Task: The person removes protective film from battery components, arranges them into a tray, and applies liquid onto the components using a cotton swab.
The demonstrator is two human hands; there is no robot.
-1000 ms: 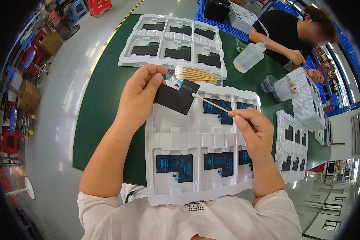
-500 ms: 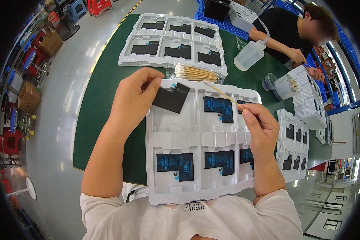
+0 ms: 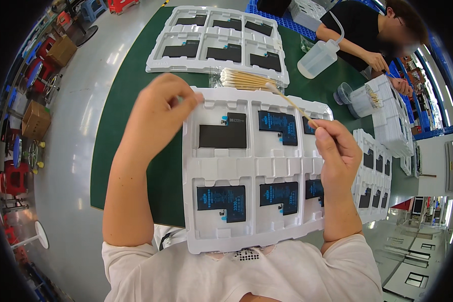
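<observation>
Black flat part point(image 3: 223, 136) in white tray point(image 3: 256, 166), just right of empty left hand point(image 3: 158, 113); right hand point(image 3: 337, 151) pinching swab point(image 3: 289, 103).

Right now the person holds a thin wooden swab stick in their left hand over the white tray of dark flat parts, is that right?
Not quite. The head view shows the wooden swab stick pinched in the right hand, not the left. The left hand rests empty at the upper-left edge of the white tray of dark flat parts.

Matt white foam tray point(image 3: 267, 166), wooden swab point(image 3: 291, 103)
</observation>
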